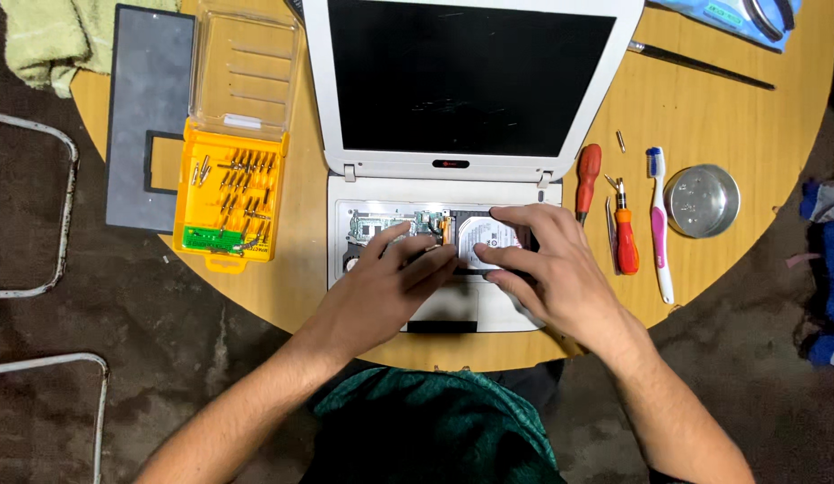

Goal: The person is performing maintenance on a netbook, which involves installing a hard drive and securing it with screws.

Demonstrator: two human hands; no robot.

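The round wooden tabletop (748,125) is filling most of the frame, and sitting at its centre is a white laptop (318,90), lid up, dark screen facing the camera, its keyboard deck stripped off so the circuit board (381,224) is showing at centre. Over at the upper left, a grey rectangular panel (148,90) is lying flat, and just beside it a yellow bit case (229,202) is lying open with its clear lid (246,58) folded back. A pale green cloth (49,36) is bunching at the top left corner.

Now the hands: both are working inside the open laptop base. The left hand (390,282) is lying with fingers spread and flat, fingertips pressing at the left edge of the silver hard drive (488,237). The right hand (547,264) is covering the drive's right side, fingers curled loosely around it, thumb touching its near edge. Whether the drive is actually gripped or only touched, I cannot tell.

To the right of the laptop, 2 red-handled screwdrivers (625,242) are lying near each other, then a white and pink toothbrush (659,233), then a small round metal tin (701,200). A thin dark rod (704,64) is resting at the upper right.
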